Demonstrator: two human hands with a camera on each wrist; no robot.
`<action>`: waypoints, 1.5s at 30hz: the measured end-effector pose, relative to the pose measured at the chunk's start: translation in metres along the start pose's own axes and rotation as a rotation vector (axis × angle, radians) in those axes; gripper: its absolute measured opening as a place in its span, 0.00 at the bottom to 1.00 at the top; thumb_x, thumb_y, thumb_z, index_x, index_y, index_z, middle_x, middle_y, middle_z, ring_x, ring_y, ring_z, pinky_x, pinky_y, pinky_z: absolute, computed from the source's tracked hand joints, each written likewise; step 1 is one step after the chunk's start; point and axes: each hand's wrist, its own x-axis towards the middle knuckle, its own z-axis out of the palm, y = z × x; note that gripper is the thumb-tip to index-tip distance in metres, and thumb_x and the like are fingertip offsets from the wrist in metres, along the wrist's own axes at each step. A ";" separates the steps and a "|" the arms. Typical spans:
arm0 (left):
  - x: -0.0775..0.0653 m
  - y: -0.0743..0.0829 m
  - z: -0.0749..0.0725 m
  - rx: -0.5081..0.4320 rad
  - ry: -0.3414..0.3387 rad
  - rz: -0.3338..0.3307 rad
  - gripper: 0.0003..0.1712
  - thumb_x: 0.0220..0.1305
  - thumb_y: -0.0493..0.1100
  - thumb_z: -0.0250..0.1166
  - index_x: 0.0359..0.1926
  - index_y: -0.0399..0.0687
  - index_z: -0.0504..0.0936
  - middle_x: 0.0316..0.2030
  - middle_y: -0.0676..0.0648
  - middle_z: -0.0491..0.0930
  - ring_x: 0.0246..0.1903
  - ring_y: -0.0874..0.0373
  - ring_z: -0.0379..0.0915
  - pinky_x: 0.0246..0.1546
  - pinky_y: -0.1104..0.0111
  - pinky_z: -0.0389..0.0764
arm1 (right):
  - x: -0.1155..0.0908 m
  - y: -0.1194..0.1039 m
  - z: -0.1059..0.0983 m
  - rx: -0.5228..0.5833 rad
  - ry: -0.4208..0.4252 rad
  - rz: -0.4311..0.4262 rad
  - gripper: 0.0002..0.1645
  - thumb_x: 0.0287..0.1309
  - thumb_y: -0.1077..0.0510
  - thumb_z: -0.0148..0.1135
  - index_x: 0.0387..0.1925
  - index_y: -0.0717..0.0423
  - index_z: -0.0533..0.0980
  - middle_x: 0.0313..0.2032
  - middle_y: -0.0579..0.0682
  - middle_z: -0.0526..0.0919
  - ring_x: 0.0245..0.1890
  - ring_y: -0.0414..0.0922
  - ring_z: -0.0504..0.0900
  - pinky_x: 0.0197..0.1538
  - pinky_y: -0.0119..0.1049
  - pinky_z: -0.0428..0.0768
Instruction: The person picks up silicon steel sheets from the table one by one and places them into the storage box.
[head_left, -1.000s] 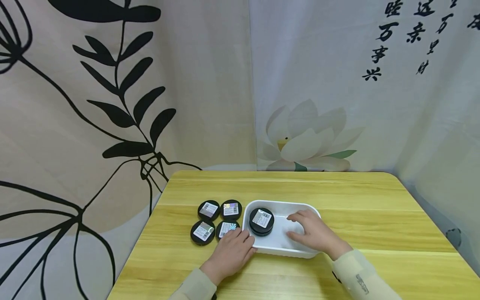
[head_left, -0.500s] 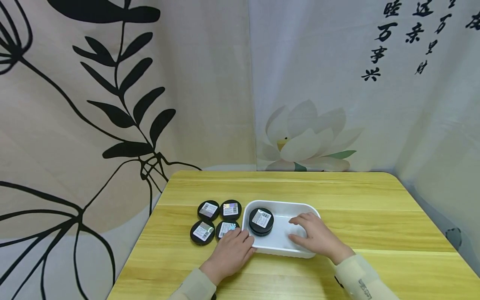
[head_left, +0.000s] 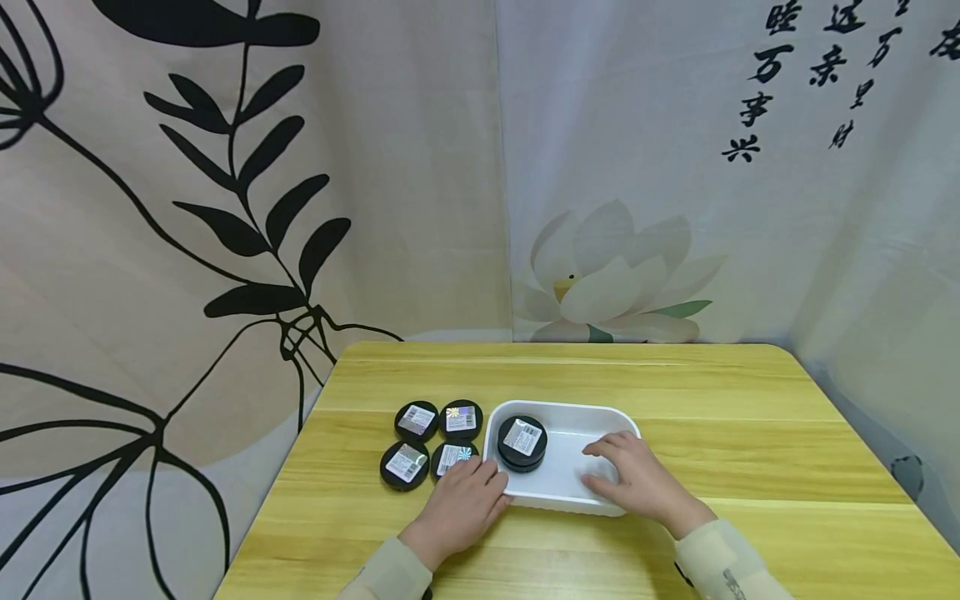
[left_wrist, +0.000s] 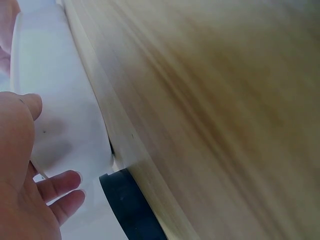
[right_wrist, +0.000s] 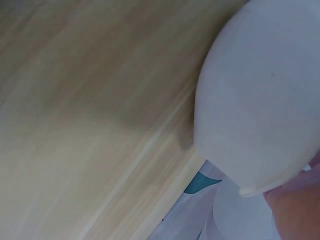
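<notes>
A white rectangular tray (head_left: 566,454) lies on the table, with a stack of round black containers (head_left: 523,446) at its left end, the top one bearing a white barcode label. My left hand (head_left: 459,507) rests at the tray's front left corner, its fingers touching the tray's edge. In the left wrist view, the left hand's fingertips (left_wrist: 67,192) lie near the tray wall (left_wrist: 65,80), close to a dark container (left_wrist: 131,205). My right hand (head_left: 637,479) reaches over the tray's right end, thumb and fingers spread apart, holding nothing. The tray's outer wall (right_wrist: 260,90) fills much of the right wrist view.
Several more labelled black containers, such as one at the front left (head_left: 405,466), stand in two rows left of the tray. The left hand partly covers the nearest one (head_left: 450,456). Behind the wooden table (head_left: 750,417) hangs a printed curtain (head_left: 420,167).
My right hand has shifted slightly to the right over the tray, its thumb and fingers still apart. The left hand, tray and containers hold their places.
</notes>
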 end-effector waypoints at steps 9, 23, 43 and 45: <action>0.000 0.000 -0.001 -0.007 0.002 0.000 0.16 0.69 0.58 0.41 0.41 0.56 0.70 0.36 0.54 0.65 0.37 0.57 0.60 0.42 0.64 0.67 | -0.010 0.001 0.000 -0.007 0.023 0.004 0.17 0.48 0.46 0.67 0.39 0.49 0.79 0.40 0.41 0.77 0.46 0.43 0.69 0.51 0.47 0.64; 0.000 0.000 -0.002 -0.009 0.018 0.000 0.15 0.69 0.57 0.43 0.39 0.55 0.70 0.35 0.54 0.65 0.37 0.57 0.60 0.40 0.63 0.67 | -0.023 0.002 -0.003 -0.021 0.086 -0.010 0.13 0.46 0.48 0.68 0.34 0.48 0.80 0.38 0.39 0.77 0.45 0.42 0.68 0.50 0.47 0.63; 0.001 0.001 -0.002 -0.013 -0.003 -0.008 0.15 0.69 0.58 0.42 0.39 0.56 0.69 0.35 0.53 0.65 0.37 0.57 0.60 0.41 0.63 0.67 | -0.034 0.008 0.000 -0.033 0.180 -0.058 0.07 0.48 0.43 0.66 0.20 0.31 0.77 0.31 0.33 0.76 0.40 0.41 0.68 0.49 0.48 0.59; 0.000 0.001 -0.002 -0.016 -0.007 -0.011 0.15 0.69 0.58 0.42 0.39 0.56 0.69 0.35 0.54 0.65 0.37 0.57 0.60 0.41 0.63 0.67 | -0.035 0.009 0.000 -0.038 0.162 -0.026 0.08 0.49 0.39 0.64 0.19 0.29 0.77 0.31 0.32 0.76 0.40 0.39 0.68 0.50 0.48 0.58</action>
